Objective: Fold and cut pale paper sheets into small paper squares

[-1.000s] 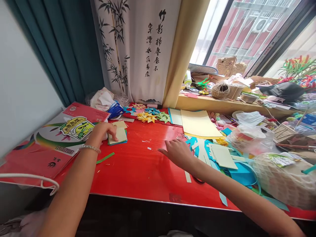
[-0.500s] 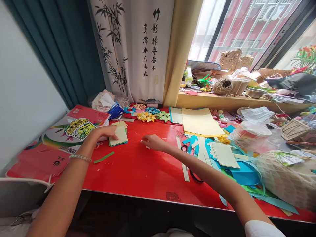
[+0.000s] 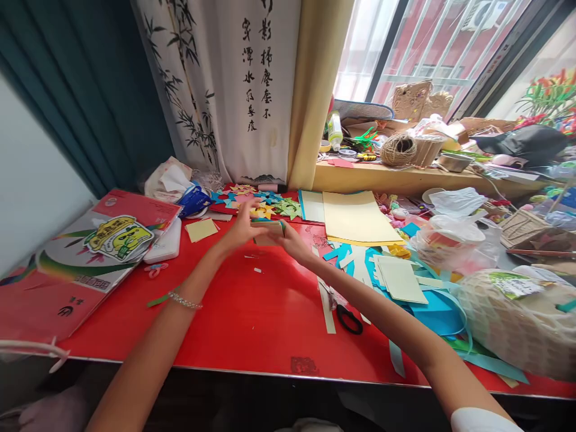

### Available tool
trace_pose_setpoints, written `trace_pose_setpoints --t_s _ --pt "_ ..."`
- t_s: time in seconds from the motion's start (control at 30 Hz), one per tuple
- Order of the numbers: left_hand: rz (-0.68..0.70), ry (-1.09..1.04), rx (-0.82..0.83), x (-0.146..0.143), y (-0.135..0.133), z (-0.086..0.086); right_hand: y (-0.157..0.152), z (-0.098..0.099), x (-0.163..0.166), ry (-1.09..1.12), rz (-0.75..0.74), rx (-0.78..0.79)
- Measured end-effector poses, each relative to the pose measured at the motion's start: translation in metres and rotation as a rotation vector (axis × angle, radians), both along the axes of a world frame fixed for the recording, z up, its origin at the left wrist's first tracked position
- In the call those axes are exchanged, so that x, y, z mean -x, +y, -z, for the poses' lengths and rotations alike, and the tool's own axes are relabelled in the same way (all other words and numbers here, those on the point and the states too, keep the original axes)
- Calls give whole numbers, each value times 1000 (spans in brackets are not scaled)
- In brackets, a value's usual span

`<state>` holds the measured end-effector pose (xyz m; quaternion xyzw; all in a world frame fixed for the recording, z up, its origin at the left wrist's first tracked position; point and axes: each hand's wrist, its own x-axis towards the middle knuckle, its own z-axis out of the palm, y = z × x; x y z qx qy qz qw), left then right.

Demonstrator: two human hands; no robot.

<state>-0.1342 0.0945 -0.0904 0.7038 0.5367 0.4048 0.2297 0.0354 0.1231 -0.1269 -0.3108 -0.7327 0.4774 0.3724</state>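
A small stack of coloured paper squares (image 3: 269,227), pale on its visible face with blue and green edges, is raised over the red table between my two hands. My right hand (image 3: 291,243) grips the stack at its right end. At the left end is my left hand (image 3: 243,227), holding the stack's edge with some fingers raised and slightly blurred. A few yellow paper squares (image 3: 201,230) lie to the left of my hands. Behind the stack are several folded paper stars (image 3: 288,208). White paper scraps (image 3: 257,270) lie below the hands.
Scissors (image 3: 348,319) and cut paper strips (image 3: 326,306) lie beside my right forearm. Larger paper sheets (image 3: 348,219) rest at the back, with cut squares (image 3: 400,279) at the right. A pink folder (image 3: 45,300) covers the left side; a netted bundle (image 3: 517,321) sits far right.
My left hand has lifted the paper stack from the left and brought it rightward to my right hand, which now grips it. Yellow squares stay behind on the table. The view has shifted slightly.
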Motion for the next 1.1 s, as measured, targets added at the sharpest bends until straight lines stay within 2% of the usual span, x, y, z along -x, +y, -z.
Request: trace_pose_setpoints --t_s 0.1,0.2,0.33,0.43,0.63,0.9,1.0,1.1 --pt "-9 -154 -4 -11 8 34 12 13 -16 36 0 29" --pt "57 -189 45 -19 11 62 16 23 -21 90 6 49" --pt "15 -160 3 -32 15 82 15 28 -18 183 21 82" --pt "-32 -83 -71 -36 13 79 14 28 -17 212 38 101" --pt "-45 172 -143 -30 0 62 13 26 -20 171 62 127" --pt "-110 423 -207 -23 -6 59 10 23 -24 113 69 119" --pt "-73 337 -196 -23 -6 60 10 23 -25 100 54 93" --pt "-44 50 -110 -26 0 65 11 27 -24 82 22 72"
